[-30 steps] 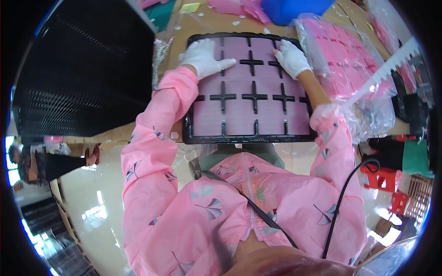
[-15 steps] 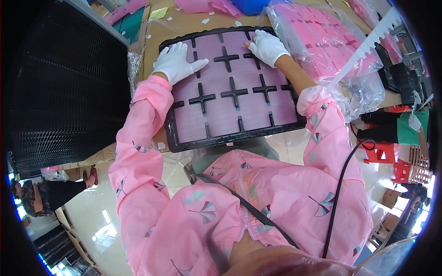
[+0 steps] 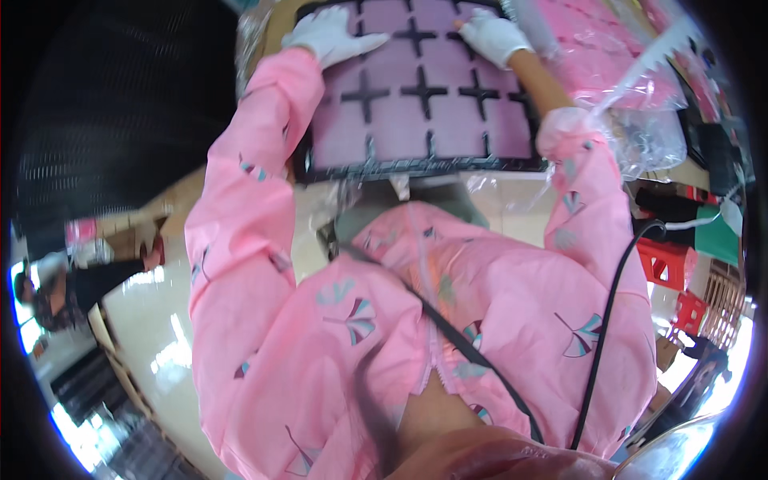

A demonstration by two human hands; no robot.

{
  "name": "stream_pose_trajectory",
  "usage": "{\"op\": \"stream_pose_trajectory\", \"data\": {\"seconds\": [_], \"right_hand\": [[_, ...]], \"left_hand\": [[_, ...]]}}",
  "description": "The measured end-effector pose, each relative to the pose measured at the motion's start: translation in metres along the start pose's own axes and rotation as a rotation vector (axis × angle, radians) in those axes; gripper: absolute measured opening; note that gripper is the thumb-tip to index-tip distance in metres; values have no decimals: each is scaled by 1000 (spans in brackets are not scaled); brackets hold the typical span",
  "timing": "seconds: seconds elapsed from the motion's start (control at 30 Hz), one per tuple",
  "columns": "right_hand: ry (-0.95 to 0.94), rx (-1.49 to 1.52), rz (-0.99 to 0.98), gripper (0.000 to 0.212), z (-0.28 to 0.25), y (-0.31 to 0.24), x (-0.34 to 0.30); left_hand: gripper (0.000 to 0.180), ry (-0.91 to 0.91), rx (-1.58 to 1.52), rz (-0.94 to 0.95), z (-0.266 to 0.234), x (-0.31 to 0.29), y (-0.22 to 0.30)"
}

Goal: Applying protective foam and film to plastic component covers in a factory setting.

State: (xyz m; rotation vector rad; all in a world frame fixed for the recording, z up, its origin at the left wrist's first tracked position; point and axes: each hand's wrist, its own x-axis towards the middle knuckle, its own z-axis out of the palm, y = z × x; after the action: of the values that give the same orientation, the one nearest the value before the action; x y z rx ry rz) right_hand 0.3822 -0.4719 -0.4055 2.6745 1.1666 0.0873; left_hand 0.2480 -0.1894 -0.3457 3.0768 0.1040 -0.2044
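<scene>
A black tray with raised cross-shaped dividers lies in front of me. Pinkish-purple sheeting shows between the black crosses. My left hand, in a white glove, rests open on the tray's far left part, with the thumb stretched inward. On the far right part, my gloved right hand lies with its fingers extended over the sheeting; the thumb tip is bare. Neither hand grips anything that I can see. The tray's far edge runs close to the top of the picture.
Pink divided sheets in clear plastic lie right of the tray. A white toothed strip slants beside them. Tall black stacked trays stand at left. A black cable hangs by my right arm. Red stools and people are farther off.
The view has tilted, so the tray and both hands sit higher in the picture. My right hand seems slightly nearer to me on the sheeting; my left stays at the tray's far left.
</scene>
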Motion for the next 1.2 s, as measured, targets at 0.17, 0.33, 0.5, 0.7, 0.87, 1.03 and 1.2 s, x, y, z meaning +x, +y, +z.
{"op": "stream_pose_trajectory", "data": {"seconds": [0.17,0.33,0.5,0.7,0.87,1.03,1.2], "right_hand": [[167,146,-64,47,-15,2,-53],[394,392,-305,39,-47,-45,-156],[23,253,-294,43,-50,-81,-212],[96,287,-283,42,-49,-82,-191],[107,299,-248,45,-42,-80,-197],[262,283,-328,48,-37,-67,-221],[408,409,-318,52,-26,-67,-224]], "left_hand": [[86,-69,-122,143,-12,-59,-17],[80,253,-59,399,30,-158,-17],[89,48,-63,295,39,-223,17],[90,85,11,326,34,-191,16],[89,107,-8,309,38,-203,18],[86,81,-24,267,36,-230,22],[79,211,-116,313,37,-216,50]]}}
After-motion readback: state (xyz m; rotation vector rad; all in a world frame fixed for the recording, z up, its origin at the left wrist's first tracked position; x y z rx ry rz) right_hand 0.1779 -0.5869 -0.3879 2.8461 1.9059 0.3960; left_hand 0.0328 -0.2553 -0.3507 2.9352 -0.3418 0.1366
